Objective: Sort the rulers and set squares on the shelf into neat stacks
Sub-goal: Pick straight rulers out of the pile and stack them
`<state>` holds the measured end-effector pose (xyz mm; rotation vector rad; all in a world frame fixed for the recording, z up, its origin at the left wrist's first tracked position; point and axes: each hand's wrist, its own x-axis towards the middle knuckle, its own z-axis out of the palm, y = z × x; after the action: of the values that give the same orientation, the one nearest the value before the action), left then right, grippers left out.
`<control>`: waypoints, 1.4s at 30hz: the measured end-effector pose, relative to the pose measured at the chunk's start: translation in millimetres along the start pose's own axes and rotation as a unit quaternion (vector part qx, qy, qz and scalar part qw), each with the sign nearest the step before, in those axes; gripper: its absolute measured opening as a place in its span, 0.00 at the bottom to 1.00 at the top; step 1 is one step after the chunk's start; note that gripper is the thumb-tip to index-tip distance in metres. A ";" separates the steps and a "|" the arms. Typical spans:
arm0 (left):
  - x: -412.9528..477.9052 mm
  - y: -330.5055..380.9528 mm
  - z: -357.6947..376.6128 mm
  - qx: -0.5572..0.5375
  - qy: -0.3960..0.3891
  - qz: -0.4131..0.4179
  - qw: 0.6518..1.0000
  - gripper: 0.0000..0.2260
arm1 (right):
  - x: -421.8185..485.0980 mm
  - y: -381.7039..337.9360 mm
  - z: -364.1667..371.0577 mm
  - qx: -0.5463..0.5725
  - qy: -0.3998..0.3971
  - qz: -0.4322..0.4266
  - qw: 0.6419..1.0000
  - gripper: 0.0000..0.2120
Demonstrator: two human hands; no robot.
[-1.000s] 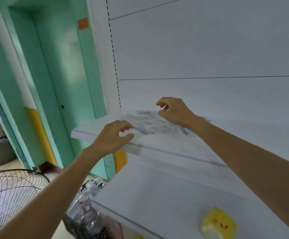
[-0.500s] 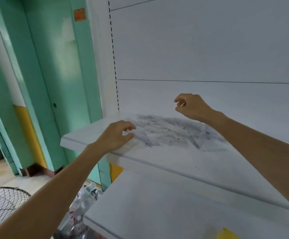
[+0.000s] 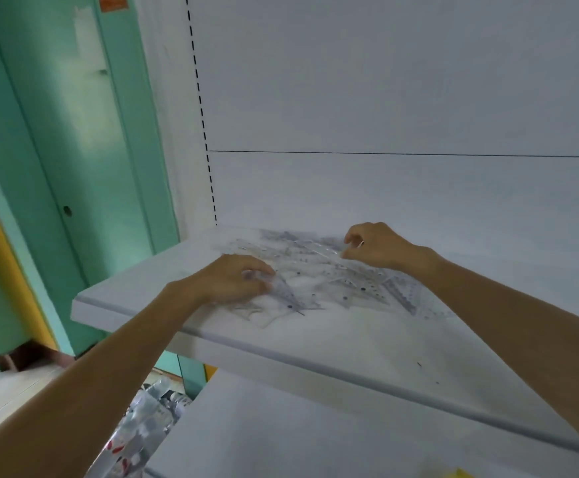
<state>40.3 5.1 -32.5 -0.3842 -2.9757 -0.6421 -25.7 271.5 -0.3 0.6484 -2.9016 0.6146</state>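
a loose pile of clear rulers and set squares [image 3: 333, 281] is seen lying on the upper white shelf [image 3: 350, 343]. it is spread over the shelf's left half, from near the back edge toward the middle, with pieces overlapped at many angles. single pieces are hard to tell apart through the blur.

the left hand [image 3: 233, 281] is laid on the pile's near left side with its fingers curled down. a clear piece [image 3: 281, 291] is pinched at its end between thumb and fingers.

the right hand [image 3: 381, 248] is held at the back of the pile, close to the shelf's back edge, with knuckles raised. a thin clear strip [image 3: 326, 251] is pinched at its end between thumb and forefinger, and the other fingers are curled in.

a few dark specks [image 3: 419, 364] are seen toward the front right of the shelf. below it a lower shelf [image 3: 281, 439] is shown, with a scrap of something yellow [image 3: 460, 473] at its near edge. to the left of the shelves a green door [image 3: 84, 150] is seen, and shiny plastic-wrapped packs [image 3: 143, 426] are seen low down beside the lower shelf.
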 end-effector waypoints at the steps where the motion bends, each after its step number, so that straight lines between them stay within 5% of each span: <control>1: 3.4 -3.6 -0.6 -0.004 -0.005 0.009 1.000 0.14 | 2.2 -1.0 3.7 -0.005 -0.007 0.006 1.000 0.20; 8: 19.4 -14.8 -3.7 -0.028 -0.008 0.090 0.995 0.07 | 18.6 -15.2 18.8 -0.043 -0.042 0.047 0.997 0.20; 14: 25.3 -21.0 0.1 -0.108 0.004 0.118 0.987 0.11 | 16.1 -29.1 25.7 -0.066 0.014 0.073 0.995 0.20; 20: 26.4 -20.0 0.3 -0.003 0.062 0.178 0.982 0.07 | 8.3 -36.5 24.6 -0.059 0.070 0.074 0.993 0.18; 26: 32.3 -11.3 0.0 0.036 0.083 0.187 0.978 0.21 | -22.4 -23.3 17.5 -0.029 0.156 0.059 0.986 0.17; 42: 51.5 223.6 73.6 -0.037 -0.015 0.373 0.927 0.17 | -235.2 96.2 -85.7 -0.095 0.266 0.280 0.918 0.16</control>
<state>46.8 244.4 -4.6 -1.4301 -2.5071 -0.6353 146.8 476.8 -1.0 -0.3514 -2.5403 0.4503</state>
